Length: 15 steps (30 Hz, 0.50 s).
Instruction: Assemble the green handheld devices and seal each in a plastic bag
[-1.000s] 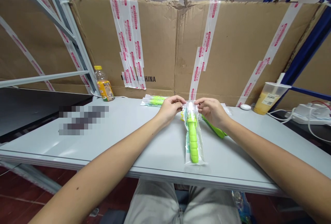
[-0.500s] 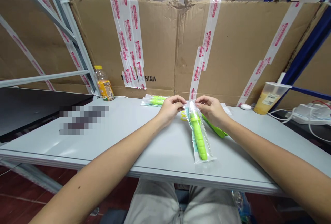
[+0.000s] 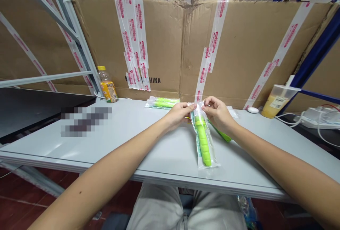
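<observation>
My left hand (image 3: 180,115) has open room over the pale grey table top (image 3: 138,145), leftward as far as the blurred patch (image 3: 86,122) and down to the near edge. The clear bag (image 3: 204,139) lies across the gap between it and my right hand (image 3: 218,113), and the bagged green piece (image 3: 162,103) sits just ahead of my left hand. Beside my right hand lies the green handle (image 3: 223,136), with room beyond it toward the plastic cup (image 3: 278,102), while the cardboard wall (image 3: 156,45) closes off the far edge.
</observation>
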{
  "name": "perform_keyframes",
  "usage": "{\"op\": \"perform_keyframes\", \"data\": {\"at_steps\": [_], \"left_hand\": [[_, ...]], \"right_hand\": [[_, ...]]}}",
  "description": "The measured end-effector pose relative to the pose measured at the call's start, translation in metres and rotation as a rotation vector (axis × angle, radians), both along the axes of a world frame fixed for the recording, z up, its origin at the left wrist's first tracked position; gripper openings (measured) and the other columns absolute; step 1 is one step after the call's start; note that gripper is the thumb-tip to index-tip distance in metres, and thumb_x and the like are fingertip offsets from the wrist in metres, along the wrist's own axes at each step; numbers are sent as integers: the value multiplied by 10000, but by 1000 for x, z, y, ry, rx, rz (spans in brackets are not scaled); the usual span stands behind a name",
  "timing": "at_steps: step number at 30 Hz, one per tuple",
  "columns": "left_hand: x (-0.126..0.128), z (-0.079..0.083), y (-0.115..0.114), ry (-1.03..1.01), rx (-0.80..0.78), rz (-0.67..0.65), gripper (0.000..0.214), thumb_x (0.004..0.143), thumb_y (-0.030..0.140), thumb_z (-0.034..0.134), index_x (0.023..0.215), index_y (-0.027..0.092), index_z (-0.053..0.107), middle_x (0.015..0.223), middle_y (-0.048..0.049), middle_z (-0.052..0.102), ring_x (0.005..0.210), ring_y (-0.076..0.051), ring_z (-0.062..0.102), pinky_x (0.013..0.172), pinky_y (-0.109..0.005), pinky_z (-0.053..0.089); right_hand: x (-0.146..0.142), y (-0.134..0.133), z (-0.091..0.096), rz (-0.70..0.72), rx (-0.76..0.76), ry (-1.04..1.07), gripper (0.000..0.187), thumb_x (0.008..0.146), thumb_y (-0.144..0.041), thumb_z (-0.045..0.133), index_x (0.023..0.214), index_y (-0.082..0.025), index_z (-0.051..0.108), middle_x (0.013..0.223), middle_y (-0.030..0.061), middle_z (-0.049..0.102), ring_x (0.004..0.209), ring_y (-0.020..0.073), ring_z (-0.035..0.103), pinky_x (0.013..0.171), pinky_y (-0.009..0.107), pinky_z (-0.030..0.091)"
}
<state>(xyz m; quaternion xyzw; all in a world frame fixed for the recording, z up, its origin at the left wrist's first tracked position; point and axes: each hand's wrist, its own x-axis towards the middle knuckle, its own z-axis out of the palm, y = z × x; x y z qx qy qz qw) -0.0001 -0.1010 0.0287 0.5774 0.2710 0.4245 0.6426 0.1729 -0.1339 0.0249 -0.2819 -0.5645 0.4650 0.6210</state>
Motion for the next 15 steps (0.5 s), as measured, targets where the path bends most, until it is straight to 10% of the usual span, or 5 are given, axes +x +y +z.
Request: {"op": "perform_keyframes", "data": {"at_steps": [15], "left_hand": [[-8, -3, 13, -11, 80, -138, 444, 645, 441, 869, 708, 105, 585, 707, -21, 623, 679, -126, 621, 746, -325, 519]], "right_hand": [[1, 0, 1, 67, -62, 96, 358, 632, -165, 817, 693, -204, 467, 675, -48, 480, 611, 100, 480, 589, 237, 392]]}}
